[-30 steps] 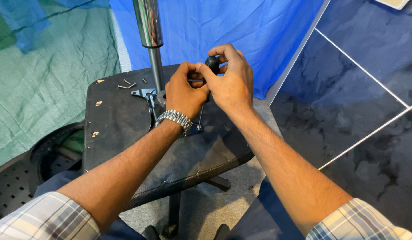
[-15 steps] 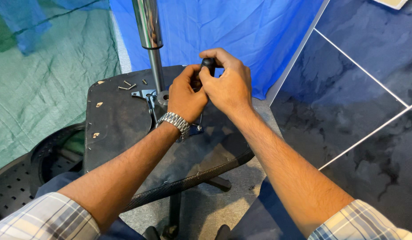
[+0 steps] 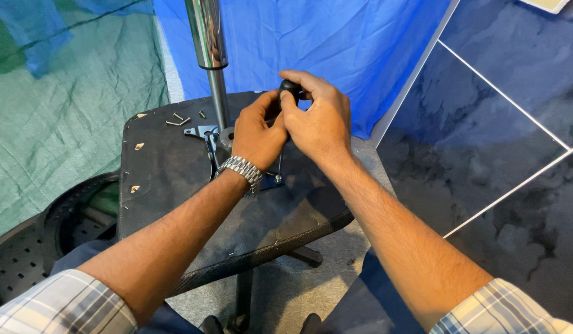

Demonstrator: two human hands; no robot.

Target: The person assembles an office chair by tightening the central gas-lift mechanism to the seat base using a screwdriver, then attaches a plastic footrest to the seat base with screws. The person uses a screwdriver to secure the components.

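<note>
Hands meet mid-frame, upper centre, over the upturned seat base (image 3: 175,179). Right hand (image 3: 320,124) fingers pinch the black knob (image 3: 290,88); left hand (image 3: 258,133) fingers press beside it. Best to brace left, turn knob squarely, avoid the metal column (image 3: 207,37).

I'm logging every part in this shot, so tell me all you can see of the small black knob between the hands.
The black knob is small, rounded and dark, with a smooth, slightly glossy look like plastic or rubber. Only its top shows; the rest is hidden by fingers. The right hand wraps it from above and the right, the left hand pinches from below left. It is held above the upturned black seat base, just right of the metal column.
</note>
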